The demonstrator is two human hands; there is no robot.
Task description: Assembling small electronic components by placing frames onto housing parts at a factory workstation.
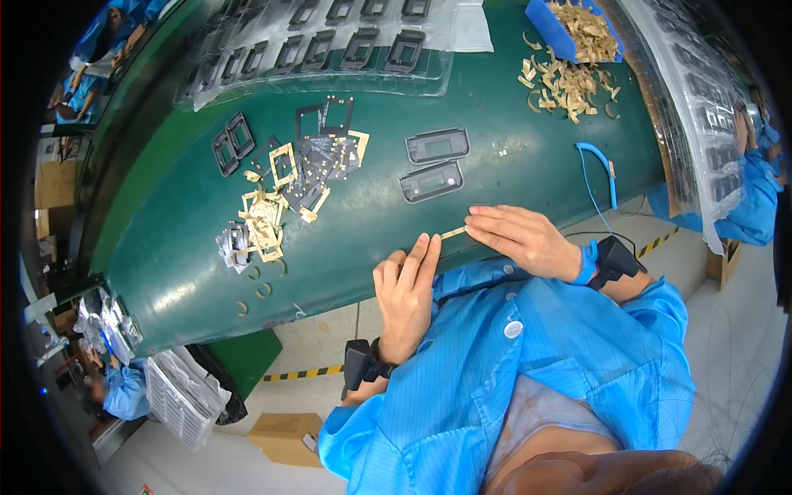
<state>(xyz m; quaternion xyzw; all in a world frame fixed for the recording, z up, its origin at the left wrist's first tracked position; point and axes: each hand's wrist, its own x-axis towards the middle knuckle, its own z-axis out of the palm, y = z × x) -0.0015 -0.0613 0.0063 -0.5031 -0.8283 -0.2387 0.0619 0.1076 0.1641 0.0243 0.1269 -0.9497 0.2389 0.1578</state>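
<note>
Near the table's front edge, a short tan strip (pixel 453 233) stretches between my two hands. My left hand (pixel 407 279) pinches its left end with the fingertips. The right end is under the closed fingertips of my right hand (pixel 522 238). Just beyond lie two dark grey plastic housings (pixel 432 181), one behind the other, each with a rectangular window. To the left is a loose pile of black frame-shaped sheets (pixel 322 161) and tan frame-shaped pieces (pixel 264 216). Several small curled tan strips (pixel 264 289) lie in front of that pile.
Clear plastic trays (pixel 330 54) of dark frames fill the back. A blue bin (pixel 551 30) of tan curls stands back right, with curls (pixel 569 87) spilled before it. A blue coiled cord (pixel 611 177) lies at right. Two dark frames (pixel 233 143) sit far left. Other people work nearby.
</note>
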